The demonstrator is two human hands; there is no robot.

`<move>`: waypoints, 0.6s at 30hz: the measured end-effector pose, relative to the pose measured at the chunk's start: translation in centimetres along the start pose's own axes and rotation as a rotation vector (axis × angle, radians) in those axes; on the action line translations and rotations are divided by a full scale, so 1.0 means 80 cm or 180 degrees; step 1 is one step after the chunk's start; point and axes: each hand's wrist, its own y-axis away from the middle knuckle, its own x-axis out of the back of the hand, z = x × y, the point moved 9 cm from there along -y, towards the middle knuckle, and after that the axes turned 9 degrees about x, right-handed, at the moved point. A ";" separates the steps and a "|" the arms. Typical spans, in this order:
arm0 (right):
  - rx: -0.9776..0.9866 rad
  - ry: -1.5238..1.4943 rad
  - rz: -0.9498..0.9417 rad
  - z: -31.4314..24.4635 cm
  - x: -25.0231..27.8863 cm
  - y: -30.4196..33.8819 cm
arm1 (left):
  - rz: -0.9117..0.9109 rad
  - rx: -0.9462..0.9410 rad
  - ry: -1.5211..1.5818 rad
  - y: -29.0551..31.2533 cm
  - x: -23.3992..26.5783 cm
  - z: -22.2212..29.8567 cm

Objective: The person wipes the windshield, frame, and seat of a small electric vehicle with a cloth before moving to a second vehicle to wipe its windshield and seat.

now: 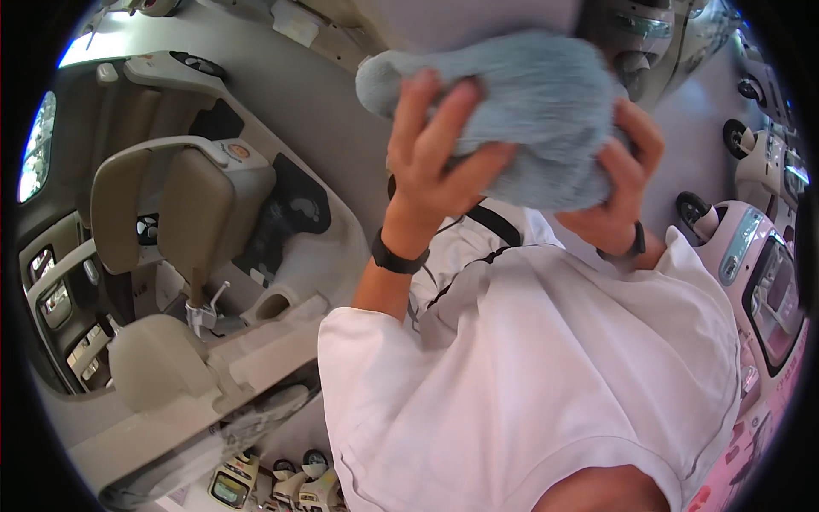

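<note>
A grey-blue cloth point(537, 102), bunched into a thick wad, is held up in front of me at the top of the head view. My left hand point(435, 158) grips its left side, fingers bent over the near face. On the right side my right hand point(618, 179) clasps the cloth, with some of its fingers hidden behind the folds. Both hands are closed on the same cloth. The cloth is slightly smeared by motion. Each wrist wears a dark band.
At left stands an open beige vehicle with a brown padded seat point(196, 205), a dark floor mat point(294, 200) and a black wheel point(196, 64). Pink and white small vehicles point(763, 282) line the right. Several more small vehicles point(235, 482) stand at lower left. Grey floor point(324, 85) lies between.
</note>
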 end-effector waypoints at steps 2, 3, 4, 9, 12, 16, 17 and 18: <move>-0.0184 0.0285 -0.0030 0.016 0.003 -0.003 | -0.0004 -0.0037 0.0221 -0.043 0.001 -0.005; 0.0125 0.0455 -0.0015 0.020 0.012 -0.008 | 0.0101 -0.0224 0.0294 -0.064 0.006 -0.004; 0.0425 0.0637 -0.0005 0.016 0.011 -0.020 | 0.0074 -0.0265 0.0381 -0.082 0.010 -0.007; 0.0113 0.1198 0.0544 -0.025 -0.003 -0.062 | 0.0081 -0.1237 0.0932 -0.136 0.018 -0.028; 0.0505 0.1539 -0.0122 -0.047 -0.017 -0.059 | -0.0047 -0.0583 0.1501 -0.100 0.010 -0.052; 0.0020 0.1331 0.0164 -0.061 -0.044 -0.008 | -0.0272 0.0046 0.1681 -0.023 0.005 -0.079; -0.0230 0.1271 0.0091 -0.057 -0.038 0.004 | -0.0297 -0.0005 0.1585 -0.016 0.004 -0.074; -0.0486 0.1202 0.0025 -0.053 -0.032 0.011 | -0.0294 -0.0027 0.1634 -0.023 0.006 -0.069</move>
